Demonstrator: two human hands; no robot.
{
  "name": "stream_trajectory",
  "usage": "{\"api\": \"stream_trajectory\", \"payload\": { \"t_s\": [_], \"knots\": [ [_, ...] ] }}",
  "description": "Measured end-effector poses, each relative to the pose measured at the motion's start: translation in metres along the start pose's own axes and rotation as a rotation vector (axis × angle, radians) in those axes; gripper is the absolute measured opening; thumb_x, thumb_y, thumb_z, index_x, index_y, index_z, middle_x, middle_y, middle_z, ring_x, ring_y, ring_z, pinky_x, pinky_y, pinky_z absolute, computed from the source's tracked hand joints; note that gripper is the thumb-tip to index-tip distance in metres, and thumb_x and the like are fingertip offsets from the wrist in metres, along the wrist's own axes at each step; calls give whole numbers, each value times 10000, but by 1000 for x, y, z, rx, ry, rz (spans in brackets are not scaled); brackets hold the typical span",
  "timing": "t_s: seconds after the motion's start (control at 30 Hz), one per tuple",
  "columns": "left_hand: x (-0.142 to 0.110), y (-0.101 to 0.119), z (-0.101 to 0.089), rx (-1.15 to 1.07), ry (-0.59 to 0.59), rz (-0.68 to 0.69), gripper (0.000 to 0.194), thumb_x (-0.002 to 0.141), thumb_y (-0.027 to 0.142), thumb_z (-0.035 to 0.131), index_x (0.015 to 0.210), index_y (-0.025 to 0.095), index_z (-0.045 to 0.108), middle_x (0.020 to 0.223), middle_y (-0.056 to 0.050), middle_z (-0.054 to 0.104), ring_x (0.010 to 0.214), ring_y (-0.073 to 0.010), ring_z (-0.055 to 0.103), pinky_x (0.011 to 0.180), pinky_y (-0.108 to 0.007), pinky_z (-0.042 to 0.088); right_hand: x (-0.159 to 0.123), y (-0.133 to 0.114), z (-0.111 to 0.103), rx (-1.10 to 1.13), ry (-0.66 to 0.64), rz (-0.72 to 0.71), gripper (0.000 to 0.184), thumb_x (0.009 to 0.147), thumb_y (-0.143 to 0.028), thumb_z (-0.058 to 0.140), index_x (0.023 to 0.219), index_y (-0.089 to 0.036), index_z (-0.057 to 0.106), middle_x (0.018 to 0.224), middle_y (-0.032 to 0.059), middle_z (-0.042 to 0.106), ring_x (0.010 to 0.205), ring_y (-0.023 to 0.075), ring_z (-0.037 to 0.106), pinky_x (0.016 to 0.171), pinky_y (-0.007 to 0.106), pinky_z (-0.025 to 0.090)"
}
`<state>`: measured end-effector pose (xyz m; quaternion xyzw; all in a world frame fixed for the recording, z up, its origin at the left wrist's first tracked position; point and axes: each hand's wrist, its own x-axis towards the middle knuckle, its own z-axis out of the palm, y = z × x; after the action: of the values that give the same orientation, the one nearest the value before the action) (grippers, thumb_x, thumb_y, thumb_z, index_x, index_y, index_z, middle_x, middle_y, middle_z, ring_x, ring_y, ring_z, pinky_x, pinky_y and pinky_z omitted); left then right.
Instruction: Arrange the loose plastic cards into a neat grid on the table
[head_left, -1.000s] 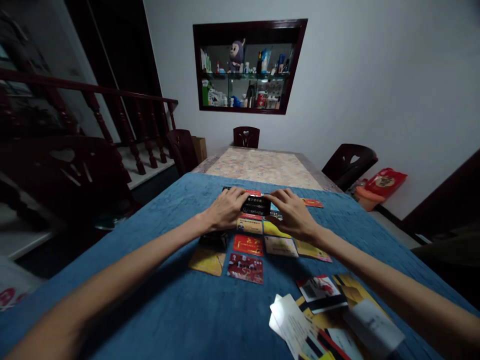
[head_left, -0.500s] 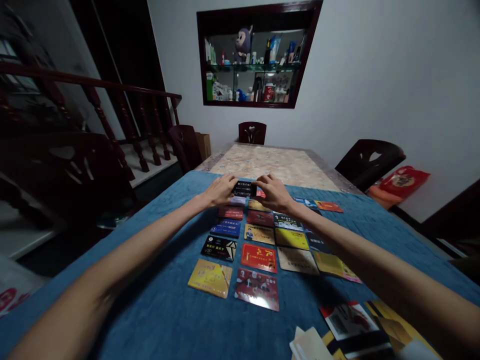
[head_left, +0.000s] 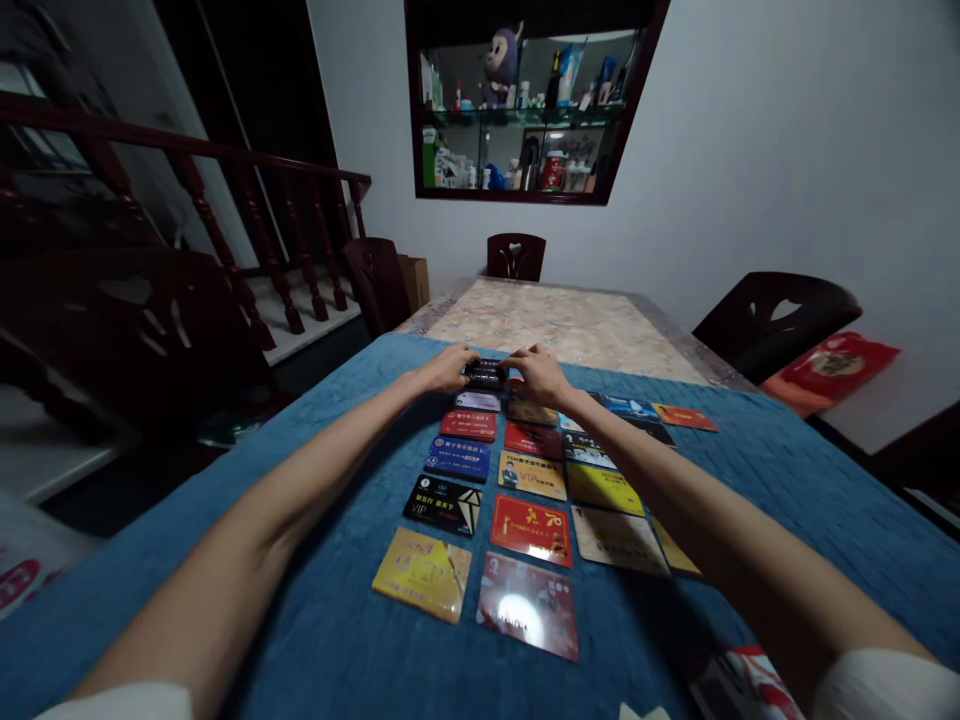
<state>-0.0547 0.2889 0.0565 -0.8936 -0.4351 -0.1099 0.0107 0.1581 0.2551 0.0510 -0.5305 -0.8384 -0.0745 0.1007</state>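
Lowered since earlier: black rectangular card [head_left: 484, 375], near blue fabric tablecloth [head_left: 330, 600]'s far edge; left hand [head_left: 448, 369] and right hand [head_left: 541, 375] pinch its ends. Beyond tablecloth, dark-framed wall cabinet [head_left: 517, 198] contains purple plush toy [head_left: 501, 62].

At lower center, a yellow rectangular plastic card [head_left: 424, 573] is showing a paler yellow print. Just right of it, a dark-red rectangular glossy card [head_left: 528, 606] is reflecting a white spot. Above these, a black rectangular card [head_left: 442, 505] is displaying yellow and white lettering, and a bright-red rectangular card [head_left: 532, 530] is carrying gold figures.
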Motion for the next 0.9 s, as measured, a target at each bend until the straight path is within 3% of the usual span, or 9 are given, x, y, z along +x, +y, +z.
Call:
{"api": "stream_trajectory", "payload": {
  "t_s": [0.4,0.9],
  "knots": [
    [19,-13,16,-42,-115,-53,443,734,121,581,1162,158,687,1127,-49,712,1041,-216,633,961,-274,480,16,4,23,19,-112,90,431,891,-286,530,1307,-309,639,1274,82,660,1181,347,488,858,419,397],
    [18,-10,16,-72,-153,-85,437,759,139,576,1180,158,691,1125,-61,698,1023,-208,614,922,-253,476,18,8,27,24,-159,59,438,880,-319,544,1309,-316,631,1212,86,682,1168,344,506,846,409,427]
  ]
}}
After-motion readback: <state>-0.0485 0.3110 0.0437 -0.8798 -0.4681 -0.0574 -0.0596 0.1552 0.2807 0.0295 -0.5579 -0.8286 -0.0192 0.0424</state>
